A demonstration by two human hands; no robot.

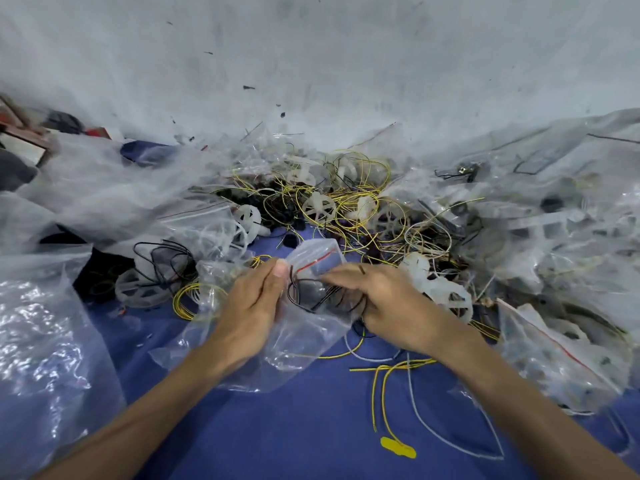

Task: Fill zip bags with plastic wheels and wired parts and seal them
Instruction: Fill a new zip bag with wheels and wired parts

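Evidently, the left hand [254,306] pinched the zip bag [301,341] beside its red-lined mouth to hold it open. The right hand [384,303] gripped a black wired part [311,308], apparently feeding it inside. Plastic wheels [318,207] lay tangled in yellow wires [360,195] just beyond, within reach on the blue cloth [294,438].

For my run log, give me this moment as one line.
stage: filling | left hand: pinches zip bag at its mouth | right hand: holds black wired part at bag mouth | seal: not yet closed
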